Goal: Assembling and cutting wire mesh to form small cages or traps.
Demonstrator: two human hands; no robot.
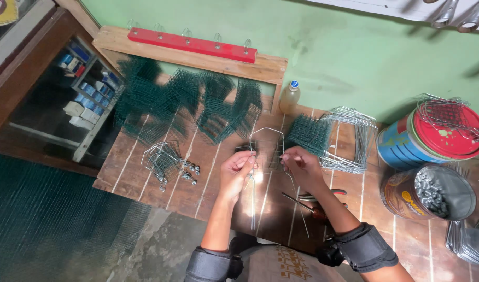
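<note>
- Far left of table (145,172): green mesh pieces (187,104); nearer, a small pile of finished wire parts (166,164).
- Centre: left hand (237,172) and right hand (302,167) each pinch a side of the wire frame (266,146), mesh going on.
- Step looks like mid-assembly; next move calls for steady frame, tight wire twist.
- Right: stacked bare frames (349,138), tins (433,193).

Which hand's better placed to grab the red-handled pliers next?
Probably the right hand. The pliers lie on the wooden table just below and beside it, on its own side. The left hand sits farther off, pinching the wire frame, and would have to cross over.
</note>
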